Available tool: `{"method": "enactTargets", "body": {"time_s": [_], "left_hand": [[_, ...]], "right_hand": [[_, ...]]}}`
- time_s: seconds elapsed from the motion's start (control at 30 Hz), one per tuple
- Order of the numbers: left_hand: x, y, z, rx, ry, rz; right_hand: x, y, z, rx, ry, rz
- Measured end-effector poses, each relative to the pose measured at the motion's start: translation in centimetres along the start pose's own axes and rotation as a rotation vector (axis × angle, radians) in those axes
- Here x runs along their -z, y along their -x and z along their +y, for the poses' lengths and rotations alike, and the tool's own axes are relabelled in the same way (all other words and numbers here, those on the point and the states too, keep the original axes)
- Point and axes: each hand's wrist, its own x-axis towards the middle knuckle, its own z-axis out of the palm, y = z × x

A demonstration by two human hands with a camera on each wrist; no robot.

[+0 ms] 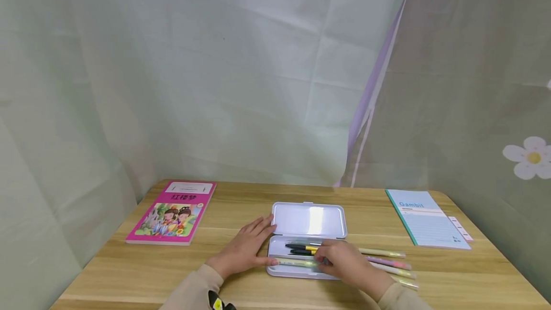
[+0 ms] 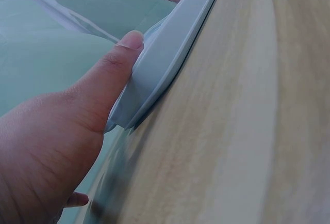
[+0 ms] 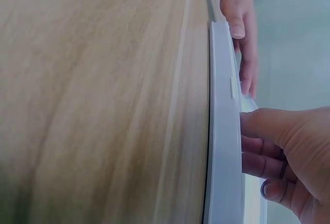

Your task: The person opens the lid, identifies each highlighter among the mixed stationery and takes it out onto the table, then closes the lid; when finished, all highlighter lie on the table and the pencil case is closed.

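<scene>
Left hand (image 1: 245,251) at left edge of case (image 1: 292,220), right hand (image 1: 345,263) over pens (image 1: 297,262) inside
Left fingers released; right fingers bent, grasp unclear.

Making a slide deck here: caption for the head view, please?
Left hand touching an open pencil case, right hand over the pens inside, pink book and notebook to either side.

A pink book (image 1: 172,214) lies left on the wooden table (image 1: 241,200) — a Gambit notebook (image 1: 427,221) right, pale cloth (image 1: 258,85) behind.
</scene>
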Motion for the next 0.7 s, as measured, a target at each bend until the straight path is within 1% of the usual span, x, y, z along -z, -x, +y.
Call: {"method": "enactTargets", "body": {"time_s": [0.23, 0.47, 0.57, 0.7], "left_hand": [[0.16, 0.05, 0.13, 0.003, 0.011, -0.01], [0.06, 0.01, 0.03, 0.003, 0.013, -0.003], [0.01, -0.03, -0.02, 0.002, 0.015, -0.001], [-0.1, -0.08, -0.07, 0.002, 0.011, 0.002]], "right_hand": [[-0.15, -0.15, -0.15, -0.014, 0.021, -0.025], [-0.37, -0.15, 0.03, 0.017, 0.042, -0.003], [-0.49, -0.18, 0.1, 0.017, 0.053, -0.003], [-0.52, -0.28, 0.13, 0.001, 0.051, -0.029]]}}
